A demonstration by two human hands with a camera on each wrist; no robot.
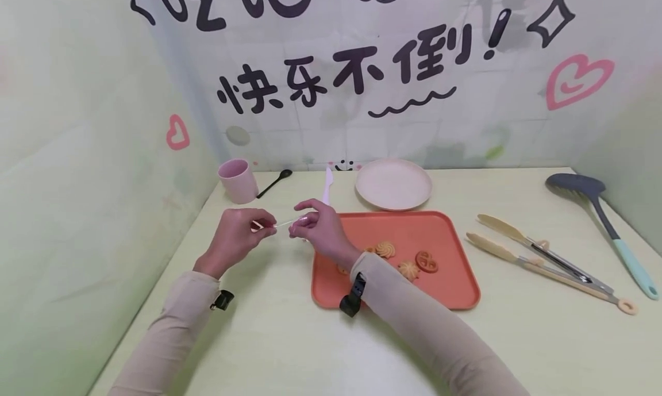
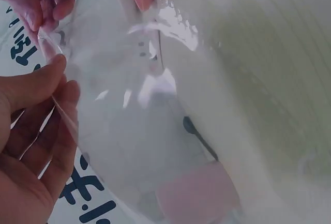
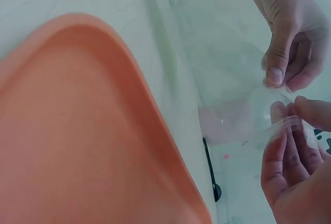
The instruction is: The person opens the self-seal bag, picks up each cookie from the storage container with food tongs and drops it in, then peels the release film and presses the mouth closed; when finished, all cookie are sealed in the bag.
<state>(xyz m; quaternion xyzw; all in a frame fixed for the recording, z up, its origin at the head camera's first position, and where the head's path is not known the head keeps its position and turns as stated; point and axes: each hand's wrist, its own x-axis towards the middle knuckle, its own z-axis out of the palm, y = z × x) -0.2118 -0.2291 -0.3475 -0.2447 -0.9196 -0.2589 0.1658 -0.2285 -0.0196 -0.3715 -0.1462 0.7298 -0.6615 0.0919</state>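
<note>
Pinched in the fingers of left hand [image 1: 240,235] and right hand [image 1: 322,228]: clear plastic film [image 2: 139,89], held above the tabletop [image 1: 258,338] near ten o'clock from the orange tray [image 1: 434,292], twelve being the lettered wall [image 1: 331,131]. Pink cup [image 1: 239,183], ten o'clock from the film. Plate [image 1: 394,183], twelve from the tray. Tongs [image 1: 569,280], three.

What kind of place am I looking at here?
Perhaps a snack-preparation corner, though I can't tell whether it's a real kitchen or a staged set. The clues are the cookies on an orange tray, the tongs and the pink cup.
</note>
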